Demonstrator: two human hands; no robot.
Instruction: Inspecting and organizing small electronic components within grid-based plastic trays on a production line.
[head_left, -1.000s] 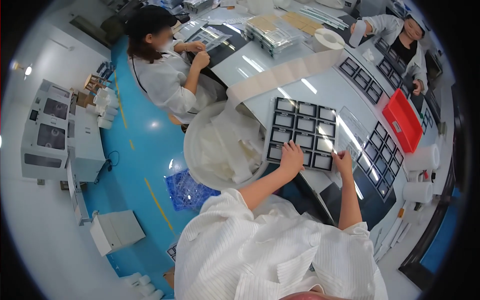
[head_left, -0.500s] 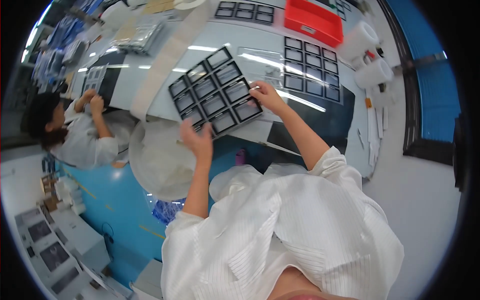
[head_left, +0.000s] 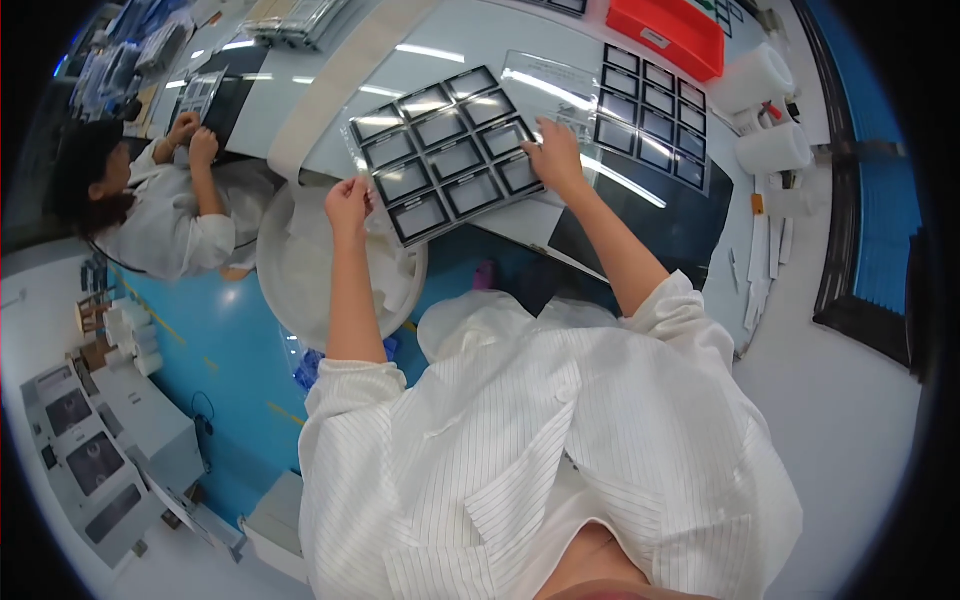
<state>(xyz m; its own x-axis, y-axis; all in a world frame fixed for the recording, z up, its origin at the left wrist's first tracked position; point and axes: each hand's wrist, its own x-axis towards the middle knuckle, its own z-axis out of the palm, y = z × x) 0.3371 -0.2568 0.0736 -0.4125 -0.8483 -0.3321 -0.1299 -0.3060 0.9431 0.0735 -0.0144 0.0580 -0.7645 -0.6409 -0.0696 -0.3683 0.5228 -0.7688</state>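
A black tray (head_left: 445, 150) with a grid of shiny rectangular pockets lies at the near edge of the white worktable (head_left: 330, 75), partly over the edge. My left hand (head_left: 347, 203) pinches the clear film at the tray's near left corner. My right hand (head_left: 556, 157) presses on the tray's right side, fingers spread over a pocket. A second black grid tray (head_left: 655, 110) under a clear sheet lies just right of it.
A red bin (head_left: 665, 35) sits at the table's far side, with white foam rolls (head_left: 765, 110) to its right. A round white bin (head_left: 300, 270) stands below my left hand. Another person in white (head_left: 165, 220) works at the left. Grey machines (head_left: 90, 450) stand on the blue floor.
The view has swung and turned. The tray now lies more squarely before me; my left hand has come up to its near left corner, and my right hand stays on its right side.
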